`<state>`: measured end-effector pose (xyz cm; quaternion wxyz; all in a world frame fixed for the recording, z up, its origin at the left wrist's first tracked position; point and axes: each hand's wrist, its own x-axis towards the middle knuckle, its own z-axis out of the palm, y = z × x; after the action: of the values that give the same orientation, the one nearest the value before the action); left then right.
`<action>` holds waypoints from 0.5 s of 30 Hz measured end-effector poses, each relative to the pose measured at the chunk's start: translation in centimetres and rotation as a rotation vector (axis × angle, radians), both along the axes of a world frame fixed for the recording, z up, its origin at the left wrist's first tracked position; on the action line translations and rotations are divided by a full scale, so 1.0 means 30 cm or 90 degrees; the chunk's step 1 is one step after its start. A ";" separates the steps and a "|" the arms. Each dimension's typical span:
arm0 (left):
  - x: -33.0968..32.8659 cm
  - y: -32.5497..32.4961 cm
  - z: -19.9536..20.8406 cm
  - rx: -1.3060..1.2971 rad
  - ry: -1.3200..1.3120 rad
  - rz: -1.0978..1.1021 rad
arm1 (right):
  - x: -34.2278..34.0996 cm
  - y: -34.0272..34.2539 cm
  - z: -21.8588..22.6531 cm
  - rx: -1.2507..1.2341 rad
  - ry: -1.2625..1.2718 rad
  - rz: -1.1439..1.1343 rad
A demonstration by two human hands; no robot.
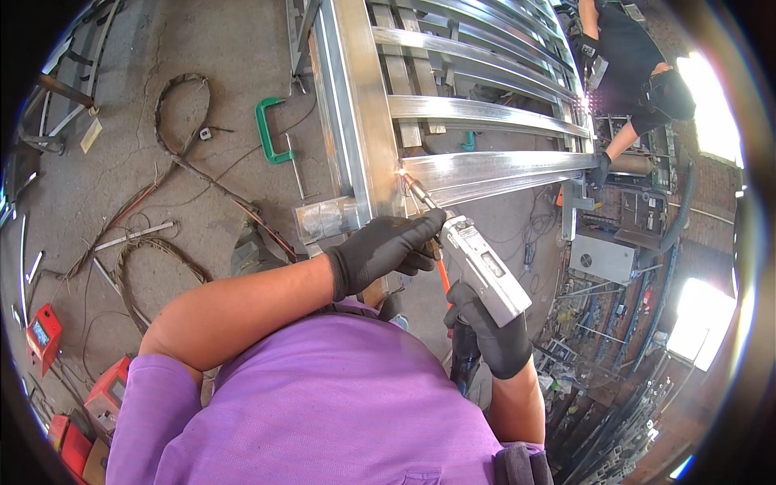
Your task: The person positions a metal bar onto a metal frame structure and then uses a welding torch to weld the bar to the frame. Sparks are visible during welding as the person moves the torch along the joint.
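Note:
My right hand (495, 333), in a black glove, is wrapped round the handle of a handheld welding gun (487, 273) with a boxy silver-grey body. My left hand (384, 252), gloved in black too, is closed at the gun's front end, fingertips against its neck. The copper-coloured nozzle (418, 190) reaches up and left to a corner of a metal frame. A small bright orange glow shows at its tip, where a shiny crossbar (501, 168) meets the wide upright side bar (365, 105). The fingers' undersides are hidden.
Across the frame, a co-worker (630, 69) in dark clothes and black gloves works beside a bright spark. A green C-clamp (271, 133) lies on the floor at left, near looped cables (182, 153). Red machines (44, 335) stand lower left; metal stock (622, 428) lies lower right.

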<state>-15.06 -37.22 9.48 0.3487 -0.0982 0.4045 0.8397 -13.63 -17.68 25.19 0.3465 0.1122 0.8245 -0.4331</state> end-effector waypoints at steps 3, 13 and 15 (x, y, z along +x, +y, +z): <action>0.000 -0.001 0.005 -0.001 -0.003 0.004 | 0.000 -0.002 -0.001 0.000 -0.010 -0.018; 0.002 -0.012 0.015 -0.007 0.022 -0.002 | -0.004 0.005 -0.004 -0.010 0.023 0.032; 0.006 -0.016 0.022 -0.007 0.028 0.006 | -0.001 0.016 -0.011 -0.018 0.026 0.037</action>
<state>-14.89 -37.69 10.13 0.3352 -0.0835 0.4160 0.8412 -13.67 -17.19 24.86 0.3435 0.0745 0.8281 -0.4368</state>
